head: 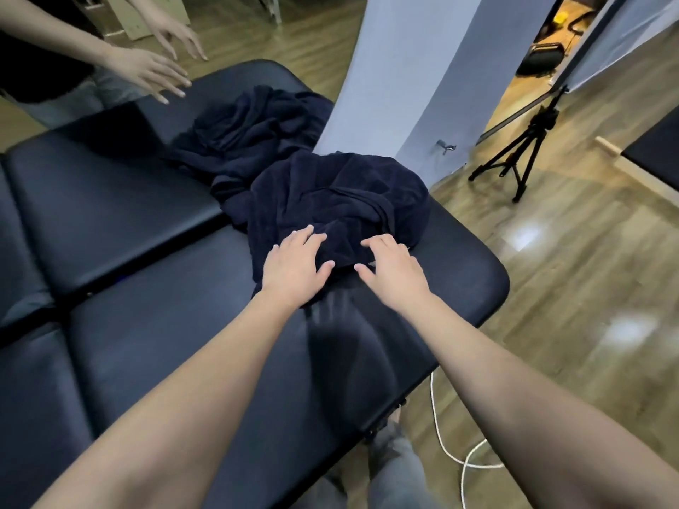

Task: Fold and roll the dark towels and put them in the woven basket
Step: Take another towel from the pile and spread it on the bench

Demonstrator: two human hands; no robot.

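Pretty much at square one: the near towel (338,200) is a crumpled heap on the padded tabletop (147,325), another towel (250,130) bunched behind it. Left hand (294,266) and right hand (393,273) rest on its near edge, fingers spread flat (no basket in sight).

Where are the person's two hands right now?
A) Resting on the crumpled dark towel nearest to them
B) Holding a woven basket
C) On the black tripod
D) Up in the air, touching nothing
A: the left hand and right hand both lie with fingers spread on the near dark towel, which sits bunched up on the black padded table; no basket is in view.
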